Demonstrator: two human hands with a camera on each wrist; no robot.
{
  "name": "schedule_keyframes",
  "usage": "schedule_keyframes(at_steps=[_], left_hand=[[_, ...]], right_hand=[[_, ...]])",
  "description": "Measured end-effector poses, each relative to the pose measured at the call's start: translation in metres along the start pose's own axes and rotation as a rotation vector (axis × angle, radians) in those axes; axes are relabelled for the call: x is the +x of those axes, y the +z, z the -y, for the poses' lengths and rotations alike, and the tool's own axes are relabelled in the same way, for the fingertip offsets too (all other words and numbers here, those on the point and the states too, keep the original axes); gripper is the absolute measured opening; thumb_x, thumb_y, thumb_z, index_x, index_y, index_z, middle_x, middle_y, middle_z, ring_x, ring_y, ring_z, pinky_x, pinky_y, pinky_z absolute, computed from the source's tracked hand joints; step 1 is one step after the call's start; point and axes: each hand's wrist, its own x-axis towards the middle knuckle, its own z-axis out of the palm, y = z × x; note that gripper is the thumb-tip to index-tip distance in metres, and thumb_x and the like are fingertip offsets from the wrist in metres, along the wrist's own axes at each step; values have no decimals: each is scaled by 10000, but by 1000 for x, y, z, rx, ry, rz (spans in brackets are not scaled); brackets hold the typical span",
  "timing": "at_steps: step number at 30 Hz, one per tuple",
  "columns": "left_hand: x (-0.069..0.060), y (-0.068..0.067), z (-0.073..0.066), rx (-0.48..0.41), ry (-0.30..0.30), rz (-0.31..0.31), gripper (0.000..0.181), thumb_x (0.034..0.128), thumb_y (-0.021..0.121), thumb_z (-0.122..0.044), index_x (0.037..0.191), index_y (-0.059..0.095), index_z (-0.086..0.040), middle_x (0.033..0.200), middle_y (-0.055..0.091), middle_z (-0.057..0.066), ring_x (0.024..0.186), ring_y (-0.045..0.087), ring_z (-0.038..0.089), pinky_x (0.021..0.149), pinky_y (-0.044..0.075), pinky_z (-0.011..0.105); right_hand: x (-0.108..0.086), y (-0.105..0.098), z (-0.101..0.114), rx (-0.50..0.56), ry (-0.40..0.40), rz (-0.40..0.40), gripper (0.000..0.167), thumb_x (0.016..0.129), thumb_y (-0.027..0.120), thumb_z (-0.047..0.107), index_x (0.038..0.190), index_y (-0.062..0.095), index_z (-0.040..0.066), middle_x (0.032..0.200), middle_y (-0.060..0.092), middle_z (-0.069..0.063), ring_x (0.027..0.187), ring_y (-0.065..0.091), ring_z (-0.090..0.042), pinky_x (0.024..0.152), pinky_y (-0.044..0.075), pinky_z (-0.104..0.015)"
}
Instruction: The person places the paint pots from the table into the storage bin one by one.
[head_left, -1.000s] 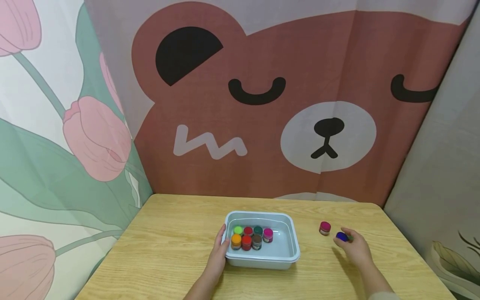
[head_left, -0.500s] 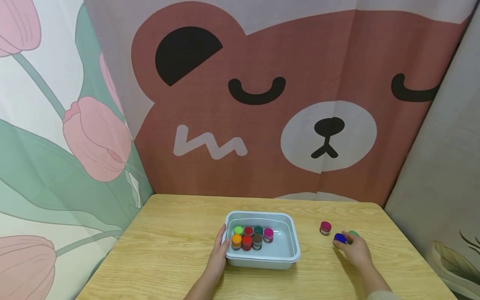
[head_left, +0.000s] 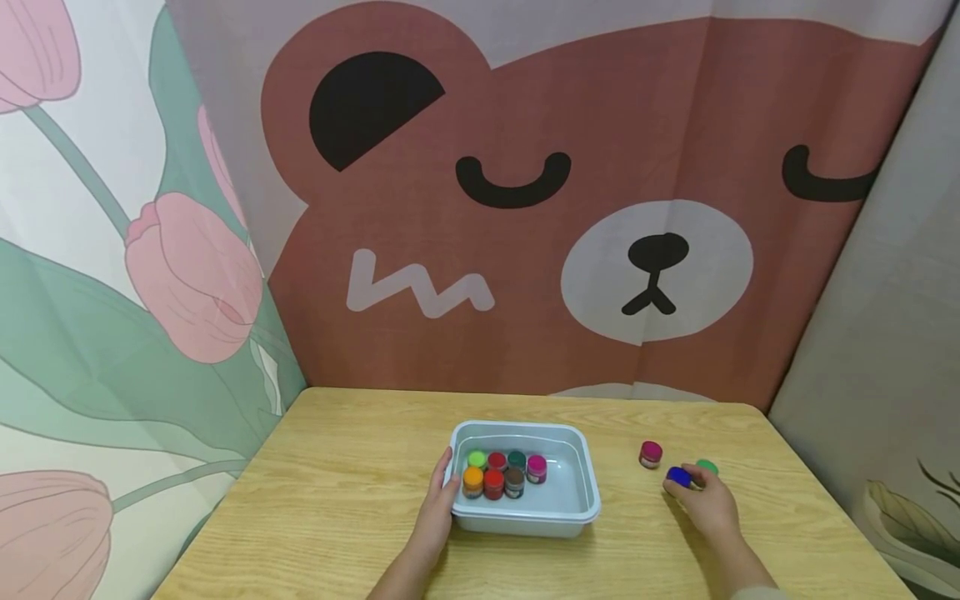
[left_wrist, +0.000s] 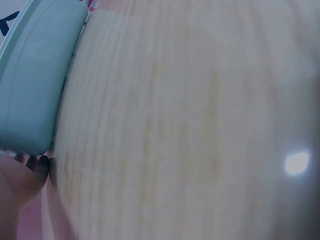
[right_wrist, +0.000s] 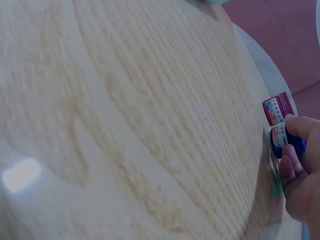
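Note:
My right hand [head_left: 710, 504] pinches a blue-lidded paint jar [head_left: 678, 477] between thumb and fingers; the right wrist view shows the labelled side of this blue jar [right_wrist: 280, 140]. A magenta-lidded jar [head_left: 651, 455] stands just behind it on the table, and a green-lidded jar [head_left: 707, 467] lies partly hidden behind my fingers. My left hand [head_left: 435, 508] holds the left end of a pale blue plastic tub [head_left: 525, 527], thumb at the rim. In the left wrist view, the fingertips [left_wrist: 42, 164] touch the end of the tub.
Several jars sit in the tub's left and middle part, among them an orange jar [head_left: 472, 482], a brown jar [head_left: 513, 483] and a pink jar [head_left: 536, 468]. The tub stands on a wooden table [head_left: 352, 467]. A bear-printed curtain [head_left: 420, 350] hangs behind the table.
My right hand has shifted slightly left with the blue jar, and more of the green jar shows behind the fingers. The left hand and the tub have stayed in place.

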Motion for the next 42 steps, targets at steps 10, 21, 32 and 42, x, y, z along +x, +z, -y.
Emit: schedule_keyframes(at_steps=[10,21,32,42], left_hand=[[-1,0,-1,-1,2,-1,554,1045,372,-285,1568,218,-187,1633,171,182,1485,113,482,1139,84,731],[0,0,0,-5,-5,7,560,1047,367,-309,1570,209,-189,1635,163,183,1483,104,488,1128,82,742],[1,-1,1,0,-8,5,556,1042,368,-318,1566,224,-203,1635,161,183,1483,99,491,1121,69,751],[0,0,-1,3,-12,3,557,1045,365,-313,1569,216,-194,1633,164,186,1480,107,493,1121,81,749]], right_hand=[[-10,6,15,89,-63,-7,672,934,656,298,1436,383,-56,1450,406,-339,799,598,-21,646,531,-210],[-19,12,45,102,-136,17,709,913,674,402,1461,409,40,1416,465,-219,804,535,6,697,521,-219],[-26,29,81,144,-181,16,612,884,726,326,1384,513,45,1094,557,-117,832,496,-95,627,464,-195],[-37,55,115,188,-270,59,522,868,746,244,1328,578,64,1239,566,-159,768,516,-83,592,445,-195]])
